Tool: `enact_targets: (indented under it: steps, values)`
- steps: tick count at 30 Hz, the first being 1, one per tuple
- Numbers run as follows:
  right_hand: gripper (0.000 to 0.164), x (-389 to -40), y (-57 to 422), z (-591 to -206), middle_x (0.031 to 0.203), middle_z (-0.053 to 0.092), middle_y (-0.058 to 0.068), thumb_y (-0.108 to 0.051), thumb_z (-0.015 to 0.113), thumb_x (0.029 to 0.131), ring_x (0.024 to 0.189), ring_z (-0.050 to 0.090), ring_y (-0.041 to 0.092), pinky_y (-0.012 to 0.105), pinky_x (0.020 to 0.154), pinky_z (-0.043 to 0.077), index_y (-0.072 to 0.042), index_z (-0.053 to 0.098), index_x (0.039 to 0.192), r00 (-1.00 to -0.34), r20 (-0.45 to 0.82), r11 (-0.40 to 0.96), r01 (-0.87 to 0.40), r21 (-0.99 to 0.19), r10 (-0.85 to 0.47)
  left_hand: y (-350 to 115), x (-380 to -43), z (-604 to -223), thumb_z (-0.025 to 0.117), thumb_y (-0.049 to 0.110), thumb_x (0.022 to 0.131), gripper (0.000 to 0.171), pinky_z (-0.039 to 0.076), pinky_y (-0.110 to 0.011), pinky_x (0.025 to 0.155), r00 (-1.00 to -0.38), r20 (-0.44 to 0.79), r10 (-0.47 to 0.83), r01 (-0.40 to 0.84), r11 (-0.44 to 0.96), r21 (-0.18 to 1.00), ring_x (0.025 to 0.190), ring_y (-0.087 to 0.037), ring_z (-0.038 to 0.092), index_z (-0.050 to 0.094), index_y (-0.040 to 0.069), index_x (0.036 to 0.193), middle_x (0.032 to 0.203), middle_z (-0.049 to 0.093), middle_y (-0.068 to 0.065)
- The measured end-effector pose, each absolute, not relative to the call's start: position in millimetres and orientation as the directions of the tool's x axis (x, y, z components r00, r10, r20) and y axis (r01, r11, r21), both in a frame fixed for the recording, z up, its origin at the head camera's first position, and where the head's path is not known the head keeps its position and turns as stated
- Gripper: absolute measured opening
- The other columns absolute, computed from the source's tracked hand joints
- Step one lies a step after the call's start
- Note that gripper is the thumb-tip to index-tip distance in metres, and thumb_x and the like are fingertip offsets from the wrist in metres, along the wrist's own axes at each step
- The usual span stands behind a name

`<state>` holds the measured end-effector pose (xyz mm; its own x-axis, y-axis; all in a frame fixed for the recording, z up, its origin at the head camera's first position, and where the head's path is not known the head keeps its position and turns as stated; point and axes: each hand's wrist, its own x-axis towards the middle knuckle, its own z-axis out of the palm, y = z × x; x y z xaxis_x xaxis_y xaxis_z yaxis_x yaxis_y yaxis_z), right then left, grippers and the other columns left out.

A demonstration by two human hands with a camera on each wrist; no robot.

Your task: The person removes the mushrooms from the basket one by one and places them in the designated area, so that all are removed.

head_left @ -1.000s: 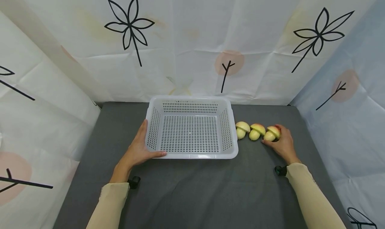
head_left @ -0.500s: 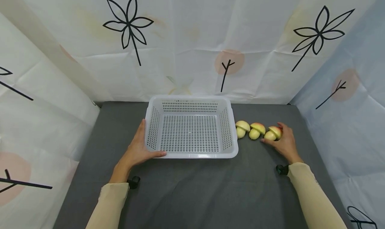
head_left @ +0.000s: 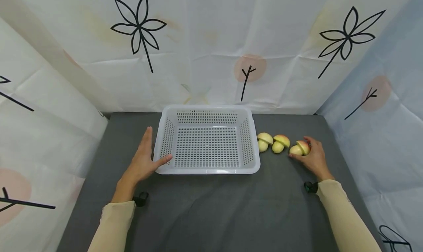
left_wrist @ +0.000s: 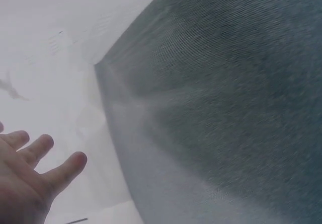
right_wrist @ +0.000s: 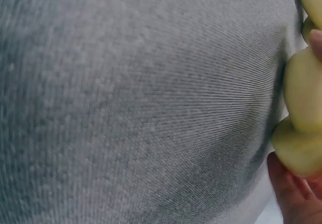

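Observation:
A white perforated plastic basket [head_left: 207,171] stands on the grey table. My left hand [head_left: 143,160] is spread at its left side, thumb over the front left corner; in the left wrist view the left hand's [left_wrist: 25,183] fingers are straight. To the right of the basket lie three yellow-green toy mushrooms in a row. My right hand [head_left: 314,158] holds the rightmost mushroom [head_left: 300,148] between thumb and fingers. In the right wrist view this mushroom [right_wrist: 304,93] lies between the thumb and the fingertips. The middle mushroom [head_left: 280,143] and the left mushroom [head_left: 264,141] sit by the basket's right wall.
The grey cloth-covered table [head_left: 211,211] runs back to a white patterned curtain [head_left: 211,35] behind the basket. More curtain hangs along the left and right sides. Black straps with small devices are on both wrists.
My left hand has let go of the basket's edge and shifted left, fingers spread. My right hand has turned the rightmost mushroom slightly and drawn it a little away from the middle one.

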<state>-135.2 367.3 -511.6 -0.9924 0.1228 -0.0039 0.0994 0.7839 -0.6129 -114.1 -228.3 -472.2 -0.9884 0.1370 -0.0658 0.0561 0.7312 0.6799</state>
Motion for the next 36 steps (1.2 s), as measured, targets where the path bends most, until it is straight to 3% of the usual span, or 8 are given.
enact_targets:
  steps: [6,15,27,36]
  values:
    - [0.089,-138,366,-514,0.135,0.037,0.038,-0.021,0.086,0.082,0.116,0.041,0.054,0.067,0.096,0.033,0.010,0.036,0.148,-0.992,0.005,0.788,0.095,-0.609,0.124,-232,-113,-460,0.074,0.056,0.086,0.121,0.012,-0.074,0.111,-0.990,-0.014,0.138,0.093,0.733,0.673,0.154,-0.038,-0.001,-0.013,0.021,0.163,0.169,-0.013,-0.002]
    - [0.086,-141,365,-514,0.137,0.037,0.038,-0.014,0.085,0.083,0.121,0.039,0.054,0.067,0.100,0.031,0.010,0.035,0.149,-0.997,0.023,0.783,0.048,-0.620,0.079,-234,-115,-453,0.074,0.059,0.085,0.122,0.014,-0.074,0.111,-0.990,-0.004,0.142,0.107,0.764,0.637,0.155,-0.036,0.000,-0.014,0.025,0.162,0.170,-0.012,-0.001]
    - [0.091,-139,363,-514,0.138,0.035,0.039,-0.015,0.085,0.083,0.121,0.039,0.055,0.068,0.099,0.031,0.009,0.031,0.152,-0.997,0.011,0.774,0.051,-0.631,0.075,-226,-115,-448,0.072,0.060,0.086,0.117,0.017,-0.075,0.109,-0.986,0.028,0.166,0.150,0.793,0.591,0.153,-0.040,0.009,-0.005,0.020,0.164,0.171,-0.002,-0.004]
    - [0.092,-139,363,-506,0.140,0.036,0.038,-0.019,0.085,0.084,0.126,0.037,0.055,0.068,0.100,0.031,0.009,0.030,0.153,-0.996,0.043,0.787,0.036,-0.616,0.080,-216,-118,-438,0.072,0.045,0.091,0.103,0.024,-0.070,0.110,-0.966,0.174,0.193,0.254,0.841,0.477,0.150,-0.043,0.021,0.011,0.005,0.163,0.168,0.015,-0.017]
